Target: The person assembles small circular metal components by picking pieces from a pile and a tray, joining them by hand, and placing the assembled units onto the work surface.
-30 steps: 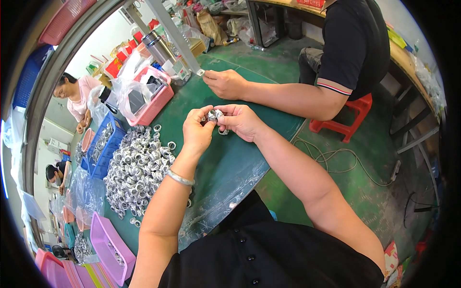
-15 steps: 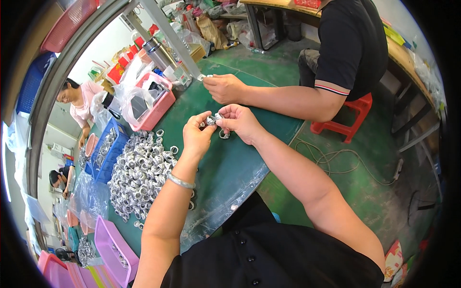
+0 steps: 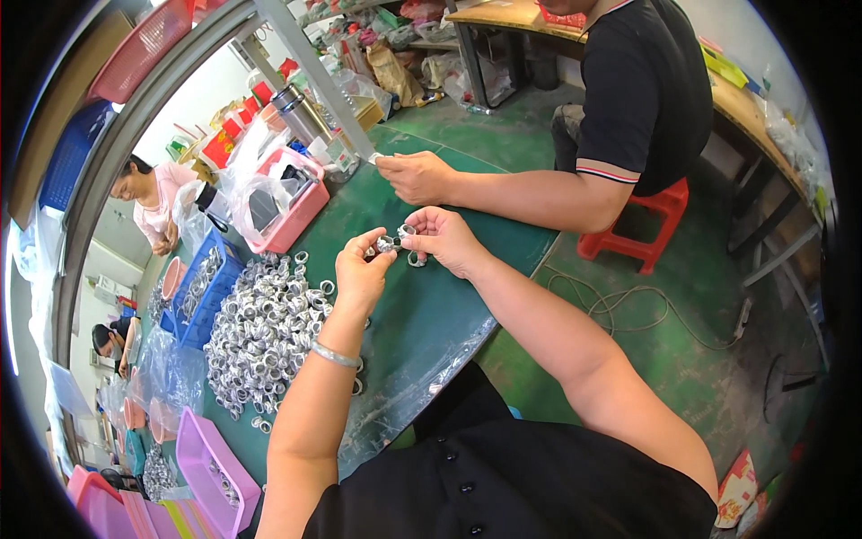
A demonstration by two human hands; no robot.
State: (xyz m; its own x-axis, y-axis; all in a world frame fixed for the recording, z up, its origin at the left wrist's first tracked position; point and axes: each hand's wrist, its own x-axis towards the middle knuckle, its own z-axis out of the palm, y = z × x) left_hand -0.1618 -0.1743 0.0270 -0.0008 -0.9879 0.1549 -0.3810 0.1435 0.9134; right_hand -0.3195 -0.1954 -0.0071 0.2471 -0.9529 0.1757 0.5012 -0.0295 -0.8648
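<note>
Workshop; heaped metal rings (image 3: pixel 268 331); blue parts basket (image 3: pixel 216 302); green worktable (image 3: pixel 404 350)

Ring heap (image 3: pixel 265 328) on table (image 3: pixel 417 328); crate (image 3: pixel 214 304) left of it; basket (image 3: pixel 305 214) behind; stool (image 3: pixel 663 208) right.

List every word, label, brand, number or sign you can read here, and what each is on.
No text is readable anywhere.
Piled metal rings: no legible marks.
Steel flask: none legible.
Red item at the back: any print too small or blurred.
</note>
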